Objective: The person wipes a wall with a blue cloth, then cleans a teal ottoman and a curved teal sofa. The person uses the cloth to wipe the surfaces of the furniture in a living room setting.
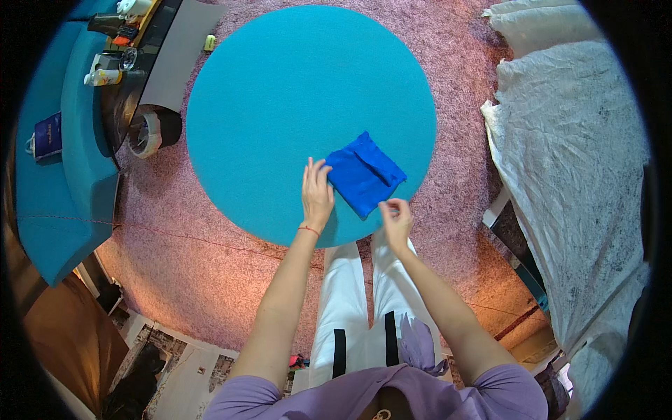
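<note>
A folded piece of blue cloth (359, 176) lies turned at an angle on a round turquoise padded surface (294, 84), close to its near right edge. Across the cloth's upper right part runs a raised fold. My left hand (317, 194), with a thin red string at the wrist, is at the cloth's left corner, fingers extended and slightly apart. Just off the near corner of the cloth is my right hand (397, 220), its thumb and fingers curled close together and a little blurred; whether it pinches anything does not show.
Pink carpet (252, 210) surrounds the round surface. At left stand a lined waste bin (149, 135), a dark table edge with bottles (105, 77), and a turquoise sofa (79, 189) with a dark blue pouch (48, 136). White sheeting (572, 131) drapes furniture at right.
</note>
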Tool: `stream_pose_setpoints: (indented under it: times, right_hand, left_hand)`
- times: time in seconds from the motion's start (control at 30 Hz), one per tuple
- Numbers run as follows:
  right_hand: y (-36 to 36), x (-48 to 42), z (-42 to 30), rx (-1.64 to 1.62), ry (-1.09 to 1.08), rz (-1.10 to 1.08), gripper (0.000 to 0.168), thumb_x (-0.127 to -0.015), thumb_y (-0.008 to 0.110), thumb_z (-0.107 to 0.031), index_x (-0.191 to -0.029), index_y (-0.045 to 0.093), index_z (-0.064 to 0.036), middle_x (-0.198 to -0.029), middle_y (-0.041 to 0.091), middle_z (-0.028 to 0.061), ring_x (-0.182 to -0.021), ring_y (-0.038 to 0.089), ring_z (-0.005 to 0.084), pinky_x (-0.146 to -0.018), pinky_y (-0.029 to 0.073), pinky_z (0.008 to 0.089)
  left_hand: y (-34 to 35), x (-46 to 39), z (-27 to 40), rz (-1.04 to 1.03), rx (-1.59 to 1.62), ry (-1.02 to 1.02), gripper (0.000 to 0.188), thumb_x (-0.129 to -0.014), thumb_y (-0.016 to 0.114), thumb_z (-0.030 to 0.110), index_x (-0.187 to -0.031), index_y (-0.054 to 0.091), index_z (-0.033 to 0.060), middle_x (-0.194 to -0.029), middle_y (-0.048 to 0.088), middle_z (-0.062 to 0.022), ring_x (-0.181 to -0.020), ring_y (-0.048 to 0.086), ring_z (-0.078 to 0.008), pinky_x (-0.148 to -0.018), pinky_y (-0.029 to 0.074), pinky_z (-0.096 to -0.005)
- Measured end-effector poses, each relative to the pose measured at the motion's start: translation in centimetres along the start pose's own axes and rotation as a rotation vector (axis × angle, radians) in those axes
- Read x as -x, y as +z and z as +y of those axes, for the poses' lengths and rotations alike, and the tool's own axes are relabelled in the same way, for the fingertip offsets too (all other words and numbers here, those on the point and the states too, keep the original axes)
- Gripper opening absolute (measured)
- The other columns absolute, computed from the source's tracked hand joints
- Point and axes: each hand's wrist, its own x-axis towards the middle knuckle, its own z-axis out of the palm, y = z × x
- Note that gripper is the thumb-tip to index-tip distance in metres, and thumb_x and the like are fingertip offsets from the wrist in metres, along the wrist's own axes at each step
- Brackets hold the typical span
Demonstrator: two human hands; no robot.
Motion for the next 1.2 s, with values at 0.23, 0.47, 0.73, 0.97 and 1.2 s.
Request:
stream_pose_setpoints:
  times: [0.23, 0.47, 0.73, 0.97, 1.2]
  right_hand:
    - [5.2, 1.3, -2.4, 0.752, -0.472, -0.294, 0.095, -0.082, 0.083, -0.040, -0.158, 0.037, -0.006, -0.167, 0.034, 0.0125, -0.155, 0.028, 0.0352, -0.111, 0.031, 0.0728]
    - [4.8, -2.6, -0.5, 0.542, -0.627, -0.149, 0.039, -0.087, 0.068, -0.008, -0.125, 0.070, -0.013, -0.140, 0.066, 0.0023, -0.120, 0.059, 0.0302, -0.097, 0.046, 0.0556]
    - [-1.2, -14.0, -16.2, 0.039, -0.365, -0.482, 0.020, -0.101, 0.059, -0.009, -0.114, 0.073, -0.003, -0.077, 0.066, 0.0116, -0.069, 0.062, 0.0130, -0.063, 0.051, 0.0324]
    - [3.2, -15.5, -21.4, 0.101, -0.778, -0.446, 0.026, -0.095, 0.064, -0.002, -0.118, 0.075, -0.007, -0.097, 0.076, 0.0168, -0.079, 0.073, 0.0264, -0.070, 0.055, 0.0359]
    - [5.6, -12.9, -9.0, 0.751, -0.979, -0.438, 0.030, -0.092, 0.067, -0.001, -0.121, 0.071, -0.011, -0.141, 0.066, 0.0053, -0.143, 0.051, 0.0310, -0.119, 0.034, 0.0587]
  left_hand:
    - [4.4, 1.8, -3.7, -0.446, -0.413, 0.424, 0.064, -0.095, 0.057, 0.012, -0.158, 0.043, 0.0162, -0.167, 0.036, -0.0051, -0.154, 0.034, -0.0261, -0.125, 0.029, -0.0533]
    - [4.9, -2.0, -4.9, -0.289, -0.234, 0.384, 0.040, -0.093, 0.062, 0.014, -0.133, 0.065, 0.0187, -0.149, 0.055, -0.0012, -0.148, 0.043, -0.0293, -0.118, 0.038, -0.0538]
    - [-4.3, -9.4, -2.3, 0.025, 0.128, 0.229, 0.036, -0.086, 0.061, -0.006, -0.118, 0.071, 0.0072, -0.122, 0.073, -0.0121, -0.146, 0.044, -0.0426, -0.116, 0.039, -0.0585]
    - [-10.0, -9.7, -1.7, 0.259, -0.043, 0.195, 0.049, -0.086, 0.058, -0.012, -0.130, 0.069, 0.0076, -0.134, 0.068, -0.0125, -0.146, 0.042, -0.0454, -0.120, 0.037, -0.0568]
    - [0.8, 1.5, -6.8, -0.097, -0.215, 0.069, 0.062, -0.085, 0.065, 0.000, -0.146, 0.056, 0.0074, -0.154, 0.052, -0.0142, -0.147, 0.043, -0.0398, -0.121, 0.034, -0.0589]
